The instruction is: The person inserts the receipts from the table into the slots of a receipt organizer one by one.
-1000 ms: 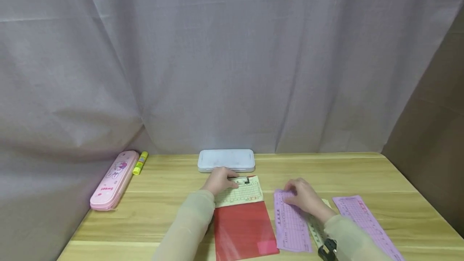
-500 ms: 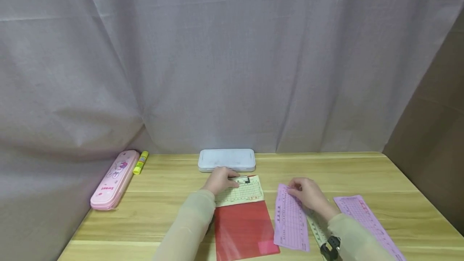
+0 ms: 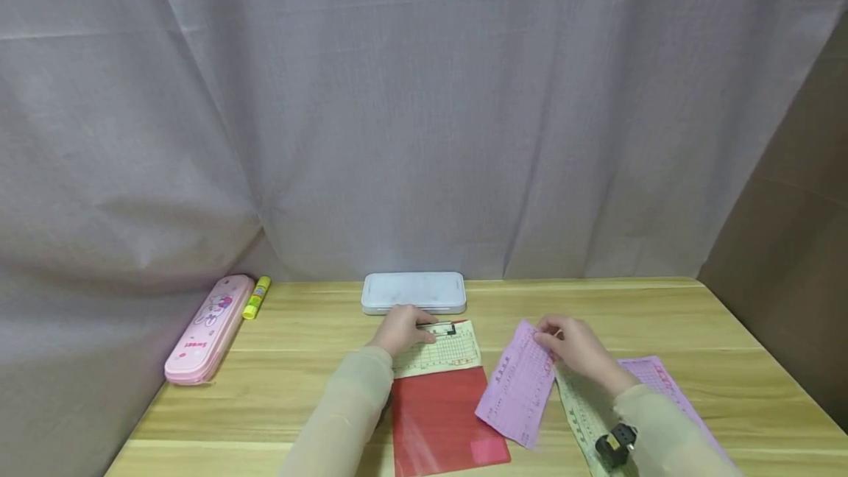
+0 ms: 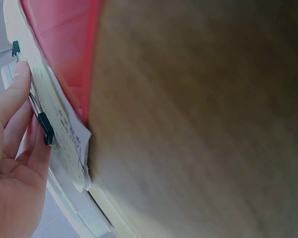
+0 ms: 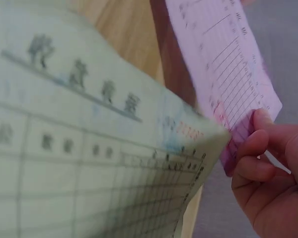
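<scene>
My left hand (image 3: 400,331) pinches the metal clip (image 4: 35,101) with black ends at the top of a red plastic folder (image 3: 445,422). Pale green receipt slips (image 3: 450,353) lie under that clip, over the folder's upper part. Between thumb and fingertip, my right hand (image 3: 573,348) holds a purple receipt slip (image 3: 522,389) by its upper right corner. This slip is tilted, its lower end overlapping the folder's right edge in the head view. Below my right wrist is another pale green receipt slip (image 3: 583,418), large in the foreground of the right wrist view with its printed table showing.
A second purple slip (image 3: 669,389) lies at the right, partly behind my right sleeve. Behind the folder sits a white case (image 3: 414,291). A pink pencil case (image 3: 208,333) and a yellow glue stick (image 3: 257,297) are at the left. Grey cloth (image 3: 424,116) hangs behind the table.
My right hand has moved slightly right and back, lifting the purple slip and swinging its lower end left toward the folder. More of the pale green slip shows. My left hand stays put.
</scene>
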Available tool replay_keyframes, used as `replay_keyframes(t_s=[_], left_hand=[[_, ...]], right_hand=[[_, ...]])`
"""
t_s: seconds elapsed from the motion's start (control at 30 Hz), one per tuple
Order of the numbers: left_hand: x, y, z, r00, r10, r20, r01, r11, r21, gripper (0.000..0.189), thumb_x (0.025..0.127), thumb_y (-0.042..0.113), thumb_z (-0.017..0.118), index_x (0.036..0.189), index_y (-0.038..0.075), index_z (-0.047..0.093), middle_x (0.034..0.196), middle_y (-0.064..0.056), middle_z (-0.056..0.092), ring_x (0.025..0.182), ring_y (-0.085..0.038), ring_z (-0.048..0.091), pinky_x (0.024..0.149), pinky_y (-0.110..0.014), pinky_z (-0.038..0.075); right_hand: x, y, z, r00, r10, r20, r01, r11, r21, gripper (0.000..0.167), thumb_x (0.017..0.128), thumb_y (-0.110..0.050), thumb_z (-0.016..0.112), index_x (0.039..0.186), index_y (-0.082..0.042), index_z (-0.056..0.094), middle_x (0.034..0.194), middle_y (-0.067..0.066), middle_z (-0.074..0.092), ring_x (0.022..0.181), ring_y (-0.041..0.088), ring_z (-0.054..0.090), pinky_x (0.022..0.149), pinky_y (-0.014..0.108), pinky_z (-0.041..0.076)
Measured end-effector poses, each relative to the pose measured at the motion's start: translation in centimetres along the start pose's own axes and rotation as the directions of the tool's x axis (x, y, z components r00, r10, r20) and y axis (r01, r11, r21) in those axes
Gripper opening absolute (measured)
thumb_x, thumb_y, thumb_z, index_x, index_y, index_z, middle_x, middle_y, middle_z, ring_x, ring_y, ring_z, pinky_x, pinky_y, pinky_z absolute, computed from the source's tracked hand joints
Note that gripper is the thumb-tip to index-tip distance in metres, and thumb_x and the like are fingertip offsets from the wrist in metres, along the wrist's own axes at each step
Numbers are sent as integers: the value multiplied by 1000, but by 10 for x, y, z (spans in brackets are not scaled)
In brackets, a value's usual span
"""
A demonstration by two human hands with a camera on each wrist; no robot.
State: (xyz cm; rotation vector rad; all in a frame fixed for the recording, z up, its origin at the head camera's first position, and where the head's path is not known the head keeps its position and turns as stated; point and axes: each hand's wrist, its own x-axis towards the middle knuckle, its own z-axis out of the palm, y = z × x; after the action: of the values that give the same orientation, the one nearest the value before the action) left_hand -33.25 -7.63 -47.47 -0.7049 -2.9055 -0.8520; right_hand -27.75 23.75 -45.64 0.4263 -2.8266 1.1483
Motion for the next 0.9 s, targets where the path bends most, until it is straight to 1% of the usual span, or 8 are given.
replay_keyframes(t_s=[0.1, 0.27, 0.43, 0.53, 0.63, 0.73, 0.8, 0.9], left_hand=[[0, 0, 0, 1000, 5, -2, -5, 1000, 6, 32, 72, 20, 81, 102, 11, 75, 100, 0, 73, 100, -17, 66, 89, -31, 51], [-1, 0, 0, 1000, 10, -6, -10, 1000, 26, 31, 72, 20, 81, 102, 11, 75, 99, 0, 73, 99, -17, 66, 88, -30, 51], [-1, 1, 1, 1000, 11, 1, -11, 998, 57, 31, 73, 21, 81, 102, 12, 75, 99, 1, 73, 100, -17, 66, 89, -31, 51], [-1, 0, 1, 1000, 5, 6, -6, 997, 74, 31, 74, 22, 80, 102, 12, 75, 100, 1, 73, 100, -17, 66, 90, -31, 50], [-1, 0, 1, 1000, 0, 11, -1, 996, 84, 31, 74, 23, 80, 103, 12, 75, 100, 2, 73, 101, -17, 65, 90, -30, 50], [-1, 1, 0, 1000, -1, 13, 0, 997, 82, 31, 74, 23, 80, 103, 13, 75, 101, 2, 73, 101, -17, 65, 90, -30, 50], [-1, 2, -1, 1000, 1, 14, -2, 997, 77, 32, 74, 24, 80, 103, 13, 75, 101, 1, 73, 102, -17, 65, 90, -31, 50], [0, 3, -1, 1000, 4, 17, -6, 997, 77, 34, 73, 25, 80, 104, 13, 75, 102, 1, 73, 102, -17, 65, 91, -31, 50]], right_hand=[[0, 0, -4, 1000, 18, 0, -18, 999, 43, 4, 90, -7, 62, 88, -3, 63, 72, 2, 58, 62, 10, 54, 49, 22, 50], [-1, -1, -10, 999, 41, -10, -40, 996, 84, 7, 91, -7, 61, 91, 0, 62, 74, 4, 58, 62, 10, 54, 50, 23, 51], [-1, -1, -14, 997, 65, -38, -61, 993, 101, 11, 92, -11, 61, 91, 0, 61, 65, 3, 53, 52, 8, 48, 43, 21, 44], [-1, -2, -14, 996, 86, -35, -81, 988, 132, 16, 92, -15, 61, 91, 1, 60, 61, 2, 51, 48, 8, 47, 41, 20, 41], [-1, -2, -13, 991, 131, -10, -126, 972, 200, 20, 92, -15, 61, 93, 4, 59, 59, 1, 50, 46, 8, 46, 40, 19, 39], [0, -3, -11, 984, 175, 28, -175, 945, 277, 22, 92, -15, 60, 96, 7, 57, 57, -1, 48, 45, 7, 44, 40, 17, 36], [0, -3, -9, 980, 193, 51, -199, 929, 311, 24, 93, -15, 60, 97, 8, 57, 55, -2, 46, 43, 6, 41, 40, 16, 34], [0, -5, -4, 977, 197, 77, -211, 918, 337, 24, 92, -15, 60, 97, 9, 56, 53, -4, 44, 41, 4, 38, 39, 16, 31]])
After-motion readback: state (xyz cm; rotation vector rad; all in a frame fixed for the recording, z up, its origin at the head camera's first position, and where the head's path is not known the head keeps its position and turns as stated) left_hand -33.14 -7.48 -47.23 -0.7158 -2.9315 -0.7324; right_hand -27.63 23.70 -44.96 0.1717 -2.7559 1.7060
